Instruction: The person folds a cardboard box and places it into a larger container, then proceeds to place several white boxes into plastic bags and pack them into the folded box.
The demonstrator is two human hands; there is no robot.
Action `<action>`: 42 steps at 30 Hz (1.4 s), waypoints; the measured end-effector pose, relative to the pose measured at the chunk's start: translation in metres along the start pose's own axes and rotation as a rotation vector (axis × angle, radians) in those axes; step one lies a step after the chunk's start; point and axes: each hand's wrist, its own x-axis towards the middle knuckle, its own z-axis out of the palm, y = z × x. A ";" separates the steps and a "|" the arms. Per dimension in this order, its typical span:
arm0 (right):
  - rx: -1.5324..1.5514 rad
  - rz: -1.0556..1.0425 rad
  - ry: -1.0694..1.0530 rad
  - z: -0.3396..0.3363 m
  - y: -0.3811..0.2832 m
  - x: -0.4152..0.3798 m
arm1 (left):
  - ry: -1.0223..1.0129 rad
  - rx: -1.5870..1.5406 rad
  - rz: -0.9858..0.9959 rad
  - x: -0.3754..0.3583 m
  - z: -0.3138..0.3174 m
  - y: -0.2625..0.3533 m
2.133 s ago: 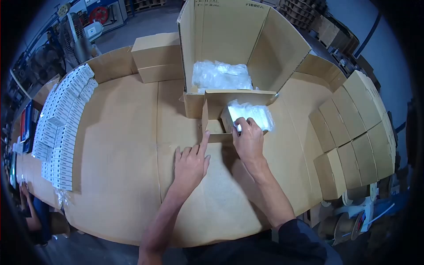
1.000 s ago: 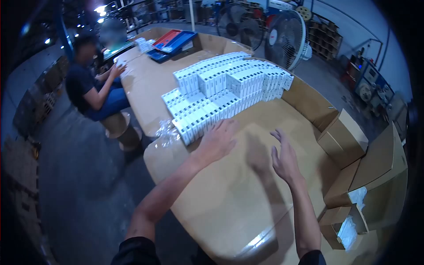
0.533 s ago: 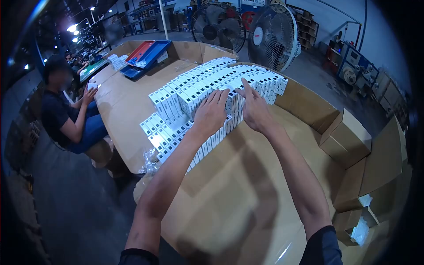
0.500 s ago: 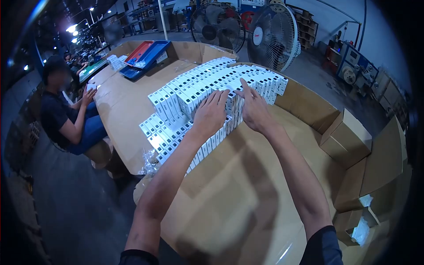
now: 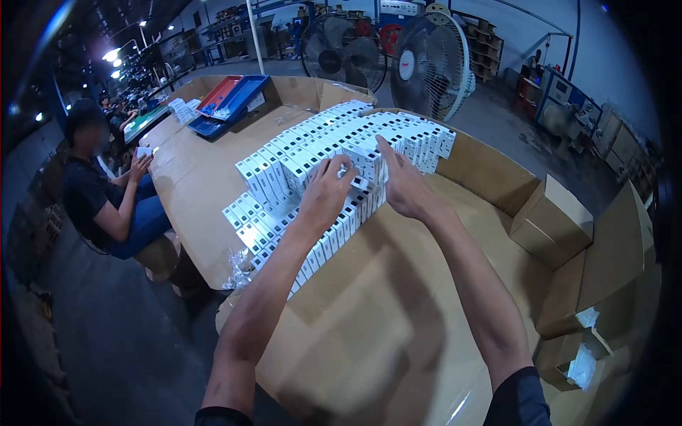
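Small white boxes (image 5: 320,131) with dark square marks stand packed in long rows, with a lower layer (image 5: 245,216) in front and to the left. At the near edge of the stack, my left hand (image 5: 325,195) has its fingers curled and pinched on a white box (image 5: 360,182), which sits tilted out of line with the rows. Just to the right, my right hand (image 5: 408,186) is held with its fingers stretched out, its index finger along the end of the rows. Its palm side faces the boxes, and the thumb is partly hidden.
The boxes stand on a cardboard-covered table (image 5: 355,305) with raised cardboard sides. Red (image 5: 219,96) and blue trays (image 5: 241,99) lie at the back left. Cardboard boxes (image 5: 554,220) stand at the right. Fans (image 5: 430,67) stand behind. At the left, a seated person (image 5: 106,184) holds a white item.
My left hand has drawn back slightly toward me, its fingers curling around a box that now tilts from the row. My right hand has shifted a little, staying at the end of the rows.
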 end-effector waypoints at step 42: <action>0.181 0.655 0.576 -0.398 0.169 -0.551 | -0.919 0.031 0.796 0.168 0.253 0.651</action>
